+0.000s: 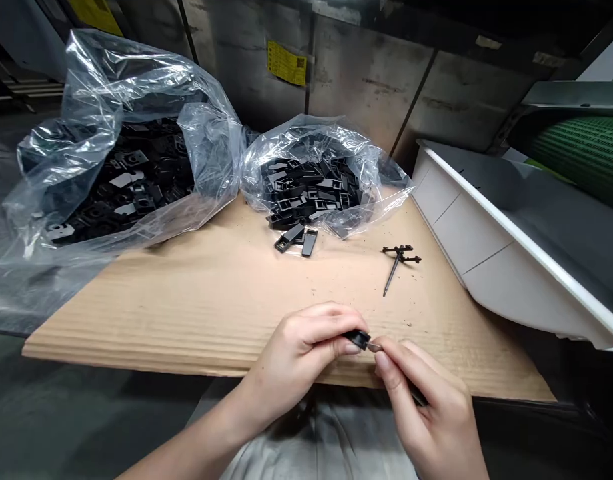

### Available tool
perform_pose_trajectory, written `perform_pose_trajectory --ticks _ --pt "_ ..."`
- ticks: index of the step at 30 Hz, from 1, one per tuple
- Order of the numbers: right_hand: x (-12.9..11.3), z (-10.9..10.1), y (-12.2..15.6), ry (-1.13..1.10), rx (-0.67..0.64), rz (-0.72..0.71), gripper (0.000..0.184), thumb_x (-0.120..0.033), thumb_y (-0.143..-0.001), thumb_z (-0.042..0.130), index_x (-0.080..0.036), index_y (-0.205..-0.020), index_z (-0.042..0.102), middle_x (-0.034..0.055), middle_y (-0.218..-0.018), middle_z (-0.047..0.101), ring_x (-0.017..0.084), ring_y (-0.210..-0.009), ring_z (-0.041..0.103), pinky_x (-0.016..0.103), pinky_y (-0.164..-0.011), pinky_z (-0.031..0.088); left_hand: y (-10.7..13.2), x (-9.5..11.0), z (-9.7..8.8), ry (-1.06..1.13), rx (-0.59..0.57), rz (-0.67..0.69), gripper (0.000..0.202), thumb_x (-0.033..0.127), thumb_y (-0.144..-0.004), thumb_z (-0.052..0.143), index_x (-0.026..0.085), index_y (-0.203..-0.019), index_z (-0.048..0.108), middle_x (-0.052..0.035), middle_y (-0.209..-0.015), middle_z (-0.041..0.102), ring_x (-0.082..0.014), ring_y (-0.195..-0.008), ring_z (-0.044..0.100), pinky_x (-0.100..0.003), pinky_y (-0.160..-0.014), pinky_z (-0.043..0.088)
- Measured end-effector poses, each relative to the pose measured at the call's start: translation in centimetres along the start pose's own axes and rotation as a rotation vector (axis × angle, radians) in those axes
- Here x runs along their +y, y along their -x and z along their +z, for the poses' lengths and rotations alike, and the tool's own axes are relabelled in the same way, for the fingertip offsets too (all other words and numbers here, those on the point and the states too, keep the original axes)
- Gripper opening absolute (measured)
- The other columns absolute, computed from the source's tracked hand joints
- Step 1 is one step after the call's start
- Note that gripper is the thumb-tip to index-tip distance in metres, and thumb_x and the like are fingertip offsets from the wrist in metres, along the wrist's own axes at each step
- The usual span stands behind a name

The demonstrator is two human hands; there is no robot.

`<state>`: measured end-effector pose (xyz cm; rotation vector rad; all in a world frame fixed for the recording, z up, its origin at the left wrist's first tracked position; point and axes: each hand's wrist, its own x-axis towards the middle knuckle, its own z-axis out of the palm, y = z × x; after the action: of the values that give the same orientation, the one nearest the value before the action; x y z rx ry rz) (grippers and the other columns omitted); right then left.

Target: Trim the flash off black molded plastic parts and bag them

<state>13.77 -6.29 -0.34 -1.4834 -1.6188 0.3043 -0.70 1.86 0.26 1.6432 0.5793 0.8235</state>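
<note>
My left hand pinches a small black plastic part between thumb and fingers, just above the front edge of the cardboard. My right hand is closed on a thin pointed metal tool, whose tip meets the part's right end. A dark length of what looks like its handle shows under the right palm; its exact kind is hidden. Beyond the hands, a black sprue with a long stem and short branches lies on the cardboard.
Cardboard sheet covers the work surface. At the back left stands a clear bag of black parts; a smaller clear bag holds black rectangular pieces, several lying at its mouth. A white bin borders the right side. Metal panels rise behind.
</note>
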Motion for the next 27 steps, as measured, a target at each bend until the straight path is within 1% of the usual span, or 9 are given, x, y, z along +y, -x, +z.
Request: perform_pose_trajectory --ticks 7,10,13,17,19,21,23,25,27 --pt "0.5 -0.3 -0.3 0.012 -0.068 -0.078 0.020 -0.009 -0.081 0.048 -0.019 -0.093 0.060 0.0022 -0.069 0.061 0.012 -0.060 0.059 0.021 -0.053 0.047 0.0 -0.1 0.0 -0.007 -0.012 0.009 0.020 0.001 -0.079 0.051 0.013 -0.085 0.065 -0.0049 -0.090 0.060 -0.0166 -0.088 0.056 -0.023 -0.081 0.042" --pt "0.3 -0.2 -0.3 -0.014 -0.058 -0.070 0.020 -0.009 -0.081 0.048 -0.019 -0.092 0.060 0.0018 -0.070 0.061 0.012 -0.060 0.059 0.020 -0.054 0.047 0.1 0.0 0.0 -0.008 -0.015 0.013 0.019 0.001 -0.079 0.051 0.013 -0.084 0.064 -0.0056 -0.090 0.060 -0.0171 -0.087 0.056 -0.024 -0.080 0.042" --pt "0.0 -0.6 -0.6 -0.072 -0.125 0.012 0.015 -0.013 -0.082 0.047 -0.020 -0.086 0.060 -0.0002 -0.066 0.059 0.011 -0.059 0.058 0.019 -0.055 0.045 0.0 0.1 0.0 -0.009 -0.023 0.016 0.018 0.002 -0.079 0.051 0.013 -0.084 0.064 -0.0056 -0.088 0.060 -0.0175 -0.087 0.056 -0.024 -0.079 0.042" --pt "-0.2 -1.8 -1.9 -0.265 -0.441 0.278 0.025 -0.027 -0.086 0.043 -0.019 -0.067 0.056 -0.0037 -0.054 0.048 0.008 -0.048 0.046 0.018 -0.046 0.036 0.0 0.1 0.0 -0.013 -0.059 0.025 0.016 0.006 -0.081 0.051 0.013 -0.083 0.065 -0.0050 -0.087 0.060 -0.0172 -0.086 0.056 -0.023 -0.078 0.043" --pt "-0.3 -2.4 -2.5 -0.422 -0.639 0.428 0.026 -0.031 -0.085 0.043 -0.017 -0.068 0.058 -0.0048 -0.050 0.045 0.006 -0.044 0.039 0.017 -0.043 0.032 0.0 0.0 -0.1 -0.024 -0.058 0.028 0.018 0.005 -0.080 0.051 0.014 -0.085 0.065 -0.0045 -0.089 0.061 -0.0167 -0.088 0.056 -0.022 -0.080 0.043" --pt "-0.4 -2.8 -2.7 -0.561 -0.763 0.548 0.023 -0.031 -0.083 0.047 -0.016 -0.073 0.062 -0.0049 -0.050 0.046 0.005 -0.043 0.038 0.016 -0.043 0.033 0.0 -0.1 -0.1 -0.037 -0.038 0.019 0.020 0.002 -0.079 0.051 0.015 -0.087 0.065 -0.0039 -0.092 0.061 -0.0161 -0.090 0.056 -0.021 -0.081 0.042" --pt "-0.5 -2.9 -2.3 -0.636 -0.724 0.607 0.018 -0.030 -0.080 0.053 -0.017 -0.078 0.064 -0.0032 -0.055 0.052 0.005 -0.048 0.044 0.015 -0.047 0.038 0.0 -0.1 -0.1 -0.056 -0.020 0.003 0.022 0.001 -0.079 0.052 0.015 -0.088 0.065 -0.0029 -0.092 0.062 -0.0152 -0.091 0.056 -0.020 -0.082 0.041" --pt "-0.3 -2.8 -1.6 -0.625 -0.492 0.593 0.017 -0.030 -0.081 0.053 -0.020 -0.087 0.065 -0.0008 -0.065 0.060 0.007 -0.053 0.051 0.016 -0.051 0.043 0.0 0.1 -0.1 -0.077 -0.006 -0.018 0.019 0.004 -0.079 0.054 0.015 -0.087 0.065 -0.0022 -0.091 0.062 -0.0144 -0.089 0.057 -0.018 -0.081 0.041" --pt "0.1 -2.5 -0.7 -0.438 -0.212 0.450 0.020 -0.027 -0.083 0.049 -0.024 -0.098 0.063 -0.0001 -0.069 0.062 0.010 -0.055 0.055 0.020 -0.054 0.046 0.0 0.3 0.0 -0.089 0.013 -0.045 0.014 0.008 -0.079 0.055 0.015 -0.087 0.065 -0.0020 -0.090 0.063 -0.0141 -0.087 0.058 -0.017 -0.078 0.042"
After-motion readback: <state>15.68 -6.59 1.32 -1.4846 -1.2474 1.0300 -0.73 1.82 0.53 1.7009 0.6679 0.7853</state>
